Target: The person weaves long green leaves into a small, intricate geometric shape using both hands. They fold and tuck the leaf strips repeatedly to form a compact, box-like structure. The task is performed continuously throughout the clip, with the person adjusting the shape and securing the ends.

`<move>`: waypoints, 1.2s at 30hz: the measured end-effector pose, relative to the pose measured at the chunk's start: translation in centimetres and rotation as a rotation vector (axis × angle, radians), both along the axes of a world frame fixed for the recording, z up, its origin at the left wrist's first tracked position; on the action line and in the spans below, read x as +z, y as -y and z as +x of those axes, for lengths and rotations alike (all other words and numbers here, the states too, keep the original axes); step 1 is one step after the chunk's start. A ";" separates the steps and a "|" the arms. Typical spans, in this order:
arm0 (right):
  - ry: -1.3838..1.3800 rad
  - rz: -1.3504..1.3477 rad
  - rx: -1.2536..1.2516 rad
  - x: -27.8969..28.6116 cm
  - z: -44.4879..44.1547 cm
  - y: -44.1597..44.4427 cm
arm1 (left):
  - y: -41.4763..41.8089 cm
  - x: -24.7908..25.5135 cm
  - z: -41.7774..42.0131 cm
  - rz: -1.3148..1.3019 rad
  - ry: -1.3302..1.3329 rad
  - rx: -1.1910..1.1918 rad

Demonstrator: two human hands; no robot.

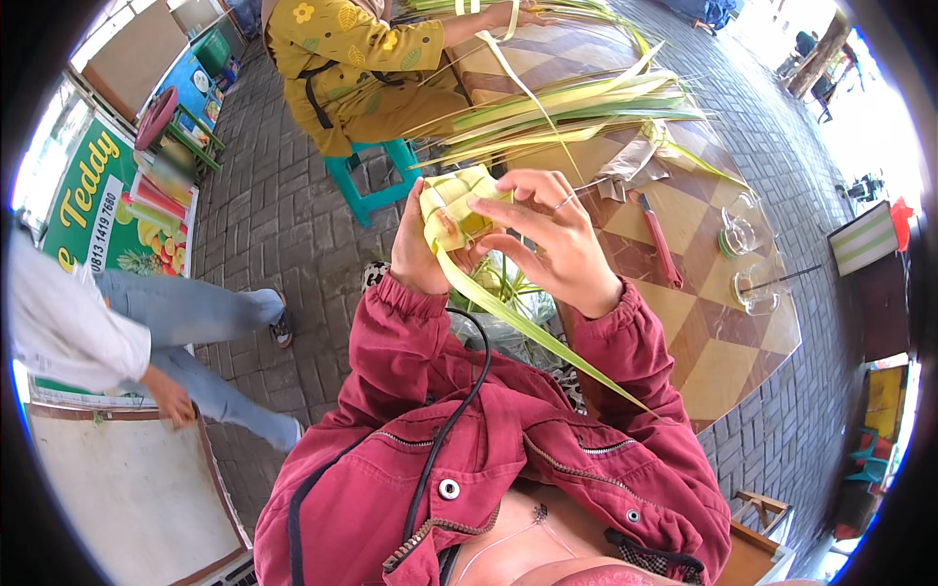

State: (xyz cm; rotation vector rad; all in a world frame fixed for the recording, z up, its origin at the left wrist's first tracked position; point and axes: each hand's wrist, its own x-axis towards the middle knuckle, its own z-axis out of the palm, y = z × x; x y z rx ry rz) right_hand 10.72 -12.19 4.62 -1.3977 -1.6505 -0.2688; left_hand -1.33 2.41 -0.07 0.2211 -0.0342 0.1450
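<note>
My left hand [418, 253] holds a woven pouch of pale yellow-green palm-leaf strips [456, 199], its palm around the left side and underneath. On the pouch's right side, the index finger and thumb of my right hand [553, 238] grip it, the other fingers spread. From its lower corner a long loose leaf strip [506, 311] runs down to my right forearm. A brownish patch shows on one of the woven strips. Below my hands is a clear plastic bag [538, 304] with green leaf pieces, partly hidden.
On the checkered table [703, 366] lie a bundle of palm leaves [579, 106], a red-handled knife [659, 242], a brown wrapper [632, 170] and glass mugs [755, 289]. A person in yellow patterned clothes [352, 55] sits on a teal stool [377, 187]; another person walks past at left [183, 308].
</note>
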 end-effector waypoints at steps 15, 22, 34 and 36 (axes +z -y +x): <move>-0.188 0.281 -0.034 0.1 -3.1 0.2 | 1.6 2.0 0.8 0.221 -0.170 0.473; -0.290 0.338 0.002 -0.4 -3.0 0.1 | 2.1 2.3 1.3 0.260 -0.103 0.483; -0.790 0.100 0.207 -1.3 1.9 0.1 | 2.2 2.8 0.6 1.270 -0.385 1.042; -0.629 0.098 0.107 -0.9 1.7 0.3 | 2.1 4.6 0.9 1.598 -0.147 0.899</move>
